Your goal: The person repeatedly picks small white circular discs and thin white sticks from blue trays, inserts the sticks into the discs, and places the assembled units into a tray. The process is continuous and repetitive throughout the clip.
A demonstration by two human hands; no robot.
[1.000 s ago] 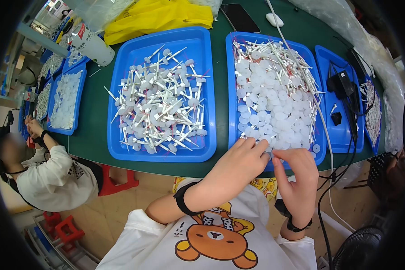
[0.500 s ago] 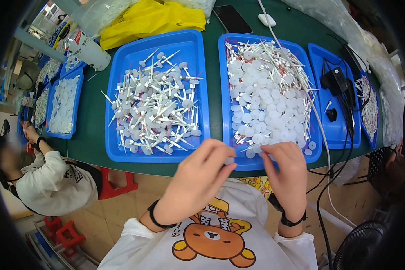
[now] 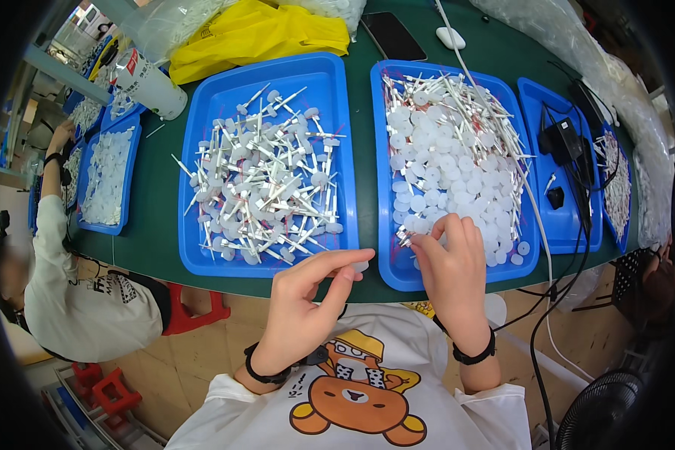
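My left hand is in front of the gap between two blue trays. Its fingers are closed around a translucent white disc, which shows below the index fingertip. My right hand reaches over the near edge of the right blue tray, thumb and index fingertips together at some small white pieces; what they pinch is too small to make out. Loose white discs and thin white sticks fill that tray. In the left blue tray lie white sticks with discs fitted on them.
Farther right, a blue tray holds a black power adapter and cables. A white cable crosses the right tray. At the back are a yellow bag, phone and cup. A co-worker sits at left.
My left hand has lowered and shifted slightly left, the disc still in its fingers. The right hand has moved left and slightly up. The co-worker's arm has reached farther forward.
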